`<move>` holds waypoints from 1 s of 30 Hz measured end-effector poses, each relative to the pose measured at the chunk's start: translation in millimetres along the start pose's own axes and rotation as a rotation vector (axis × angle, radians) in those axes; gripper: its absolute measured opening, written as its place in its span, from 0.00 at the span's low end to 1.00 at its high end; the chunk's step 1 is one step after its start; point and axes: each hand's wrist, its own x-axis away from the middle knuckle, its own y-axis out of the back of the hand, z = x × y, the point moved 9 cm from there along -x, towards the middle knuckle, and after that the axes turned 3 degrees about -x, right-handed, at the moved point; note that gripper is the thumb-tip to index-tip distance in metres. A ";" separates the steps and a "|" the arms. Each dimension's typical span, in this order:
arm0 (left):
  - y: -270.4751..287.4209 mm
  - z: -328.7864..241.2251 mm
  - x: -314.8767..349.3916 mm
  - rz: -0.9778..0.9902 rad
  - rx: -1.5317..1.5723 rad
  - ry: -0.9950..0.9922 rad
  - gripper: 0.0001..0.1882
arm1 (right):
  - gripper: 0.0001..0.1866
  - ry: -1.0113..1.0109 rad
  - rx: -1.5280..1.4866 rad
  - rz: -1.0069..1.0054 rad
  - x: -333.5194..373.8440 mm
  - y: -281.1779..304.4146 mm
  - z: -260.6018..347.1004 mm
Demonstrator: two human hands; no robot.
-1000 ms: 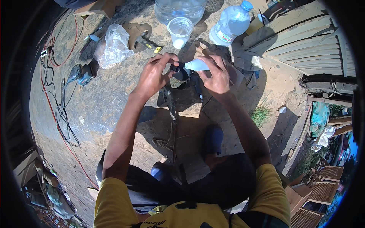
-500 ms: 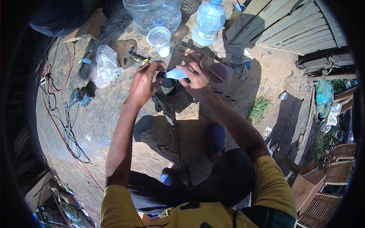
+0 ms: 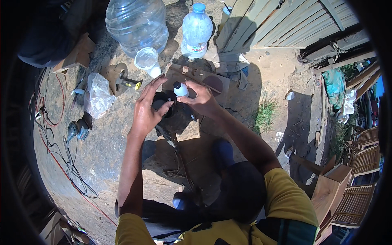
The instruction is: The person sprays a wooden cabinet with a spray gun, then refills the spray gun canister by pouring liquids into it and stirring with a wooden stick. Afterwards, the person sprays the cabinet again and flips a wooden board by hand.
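My right hand [image 3: 199, 98] is closed around a small white squeeze bottle [image 3: 181, 90] whose dark tip points up and to the left. Beside it my left hand [image 3: 148, 107] has its fingers stretched out and its thumb spread away from them. Between that thumb and the fingers shows a dark round cup [image 3: 161, 99], partly hidden by the hand; whether the hand touches it I cannot tell. Just beyond my fingers stands a clear plastic cup [image 3: 146, 59], next to a white-capped container [image 3: 154, 70]. A flat board with a dark disc [image 3: 213, 83] lies beyond my right hand.
A large clear jug [image 3: 136, 30] and a blue-capped water bottle [image 3: 197, 32] stand at the far side. To the left lie a hammer [image 3: 121, 81], a crumpled plastic bag [image 3: 98, 96], a sander [image 3: 77, 130] and tangled cables [image 3: 75, 175]. Slatted wood [image 3: 286, 28] leans at far right.
My hands have parted: the left has come away from the bottle's tip and spread beside the dark cup. The bottle has swung from lying sideways to tip upward. The view has shifted right.
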 end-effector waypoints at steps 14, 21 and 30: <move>-71.3 144.2 81.5 -0.097 0.507 0.397 0.61 | 0.29 0.021 0.270 -0.179 -61.9 62.8 -92.9; -90.1 179.0 85.1 -0.060 0.534 0.450 0.49 | 0.26 0.094 0.352 -0.326 -33.8 78.9 -87.8; -51.3 138.6 97.5 -0.059 0.445 0.395 0.48 | 0.12 0.035 0.808 -0.198 17.1 58.8 -72.2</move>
